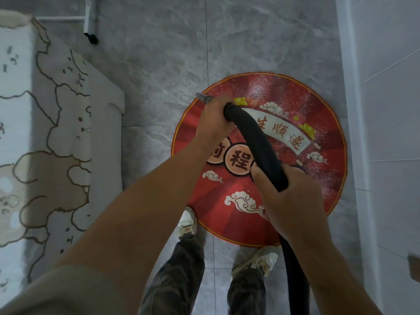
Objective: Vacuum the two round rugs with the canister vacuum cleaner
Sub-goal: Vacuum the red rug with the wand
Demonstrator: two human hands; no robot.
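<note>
A round red rug [322, 183] with clouds, gold ingots and a banner lies on the grey tiled floor in front of my feet. White specks dust its upper and right parts. A black vacuum hose [259, 142] crosses the rug. My left hand [216, 120] grips the hose near its front end, where a grey nozzle tip [203, 97] pokes out over the rug's upper left edge. My right hand [288, 194] grips the hose lower down, and behind that hand the hose runs on past my right shoe. Only this one rug shows, and the canister is out of view.
A bed with a cartoon-print cover [52, 142] fills the left side. A white rack leg with a black caster [92, 37] stands at the top left. A white tiled wall [391, 110] borders the right. My two shoes [187, 223] stand at the rug's near edge.
</note>
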